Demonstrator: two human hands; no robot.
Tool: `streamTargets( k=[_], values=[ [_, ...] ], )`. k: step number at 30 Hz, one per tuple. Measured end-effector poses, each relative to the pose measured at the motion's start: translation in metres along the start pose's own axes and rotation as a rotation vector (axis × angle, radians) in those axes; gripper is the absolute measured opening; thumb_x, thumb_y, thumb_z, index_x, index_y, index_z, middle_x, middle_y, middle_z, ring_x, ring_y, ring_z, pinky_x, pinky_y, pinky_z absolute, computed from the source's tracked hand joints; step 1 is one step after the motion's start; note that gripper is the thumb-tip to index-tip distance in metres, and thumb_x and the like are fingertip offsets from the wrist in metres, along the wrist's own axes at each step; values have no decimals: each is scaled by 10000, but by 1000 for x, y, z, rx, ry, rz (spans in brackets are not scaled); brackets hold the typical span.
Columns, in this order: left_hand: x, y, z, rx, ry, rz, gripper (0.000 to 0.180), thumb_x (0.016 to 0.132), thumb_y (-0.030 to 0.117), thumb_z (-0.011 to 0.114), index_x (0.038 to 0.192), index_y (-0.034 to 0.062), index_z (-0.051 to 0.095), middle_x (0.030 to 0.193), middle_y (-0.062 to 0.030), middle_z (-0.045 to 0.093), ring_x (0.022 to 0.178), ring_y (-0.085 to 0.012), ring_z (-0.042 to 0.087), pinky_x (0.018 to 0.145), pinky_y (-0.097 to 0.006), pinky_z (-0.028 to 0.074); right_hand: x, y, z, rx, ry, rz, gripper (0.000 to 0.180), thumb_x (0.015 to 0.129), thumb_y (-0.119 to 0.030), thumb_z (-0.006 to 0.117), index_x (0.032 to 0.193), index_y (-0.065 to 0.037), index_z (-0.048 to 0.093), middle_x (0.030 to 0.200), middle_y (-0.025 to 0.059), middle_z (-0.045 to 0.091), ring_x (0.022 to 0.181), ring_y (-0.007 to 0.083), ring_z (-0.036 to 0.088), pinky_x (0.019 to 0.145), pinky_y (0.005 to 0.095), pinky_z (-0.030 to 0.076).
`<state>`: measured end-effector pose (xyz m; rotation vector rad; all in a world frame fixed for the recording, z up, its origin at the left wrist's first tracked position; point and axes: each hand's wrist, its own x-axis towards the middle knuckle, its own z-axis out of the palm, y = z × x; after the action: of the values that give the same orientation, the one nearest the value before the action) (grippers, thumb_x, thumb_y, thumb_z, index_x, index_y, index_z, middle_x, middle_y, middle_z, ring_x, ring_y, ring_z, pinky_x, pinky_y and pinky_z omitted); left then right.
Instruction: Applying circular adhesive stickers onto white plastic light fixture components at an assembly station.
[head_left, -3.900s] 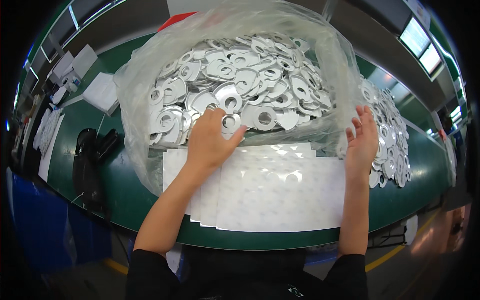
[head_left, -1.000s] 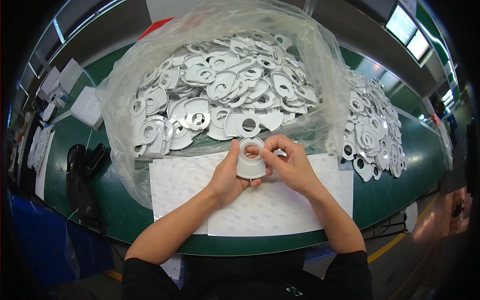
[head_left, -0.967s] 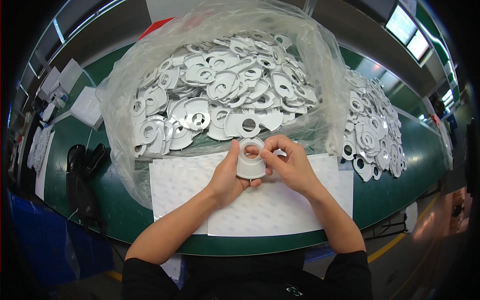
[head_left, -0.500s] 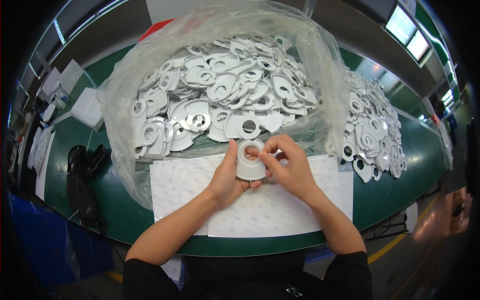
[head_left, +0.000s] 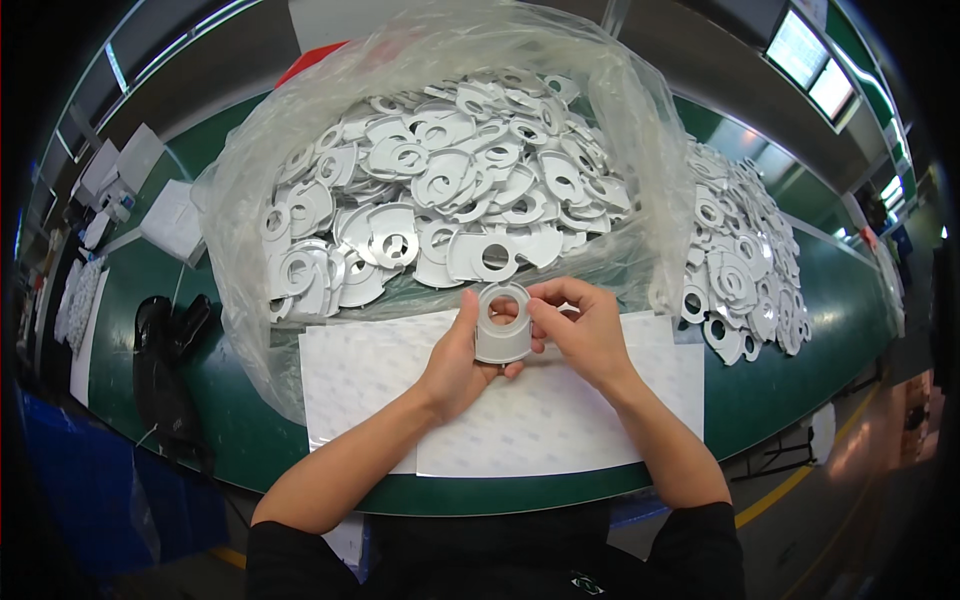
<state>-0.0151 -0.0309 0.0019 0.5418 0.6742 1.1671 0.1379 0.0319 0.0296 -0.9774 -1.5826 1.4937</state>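
A light grey plastic part (head_left: 503, 346) with a round hole and a flared lower end is held up between my hands. My left hand (head_left: 458, 358) grips it from the left, thumb along its edge and fingers behind and below it. On its right edge, my right hand (head_left: 583, 333) pinches it near the ring with thumb and forefinger. Beneath both hands lie white sheets (head_left: 560, 430) with faint bluish marks. Just beyond, a large heap of similar grey parts (head_left: 440, 180) fills an open clear plastic bag (head_left: 240, 190).
A second pile of grey parts (head_left: 735, 270) lies on the green table (head_left: 840, 290) at the right. To the left are a black object (head_left: 165, 380) and a white block-like pack (head_left: 173, 222). A blue surface (head_left: 90, 480) shows low at the left.
My right thumb and fingers have shifted from over the ring's hole to its right edge. The part has stayed in nearly the same place in my left hand.
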Motion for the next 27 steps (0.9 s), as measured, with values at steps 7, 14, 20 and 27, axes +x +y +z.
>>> streamTargets(
  k=[7, 14, 20, 27],
  values=[
    [1, -6, -3, 231, -52, 32, 677, 951, 587, 108, 1239, 70, 438, 1096, -114, 569, 906, -174, 560, 657, -285, 419, 0, -3, -1, -42, 34, -15, 146, 817, -86, 619, 805, 59, 621, 648, 60, 598, 511, 82, 563, 455, 209, 435],
    [1, -8, -4, 294, -88, -17, 726, 932, 621, 69, 1207, 76, 463, 1000, -96, 594, 785, -130, 548, 573, -240, 389, -2, -7, 6, -120, 76, 29, 249, 806, -154, 686, 669, 0, 545, 589, 31, 571, 428, 86, 533, 408, 214, 395],
    [-1, -6, -2, 339, -121, -32, 739, 917, 647, 66, 1201, 96, 469, 943, -70, 593, 781, -115, 553, 535, -232, 377, -6, -4, 10, -600, 235, -143, 426, 683, -337, 767, 574, -51, 471, 545, 34, 496, 462, 163, 514, 435, 297, 381],
    [-1, -4, -2, 222, -9, -67, 642, 927, 638, 98, 1064, 129, 464, 935, -60, 580, 792, -152, 564, 533, -247, 359, -9, -11, 10, -927, 198, -357, 458, 593, -405, 793, 623, -69, 483, 637, 40, 508, 600, 201, 513, 510, 335, 403]
  ],
)
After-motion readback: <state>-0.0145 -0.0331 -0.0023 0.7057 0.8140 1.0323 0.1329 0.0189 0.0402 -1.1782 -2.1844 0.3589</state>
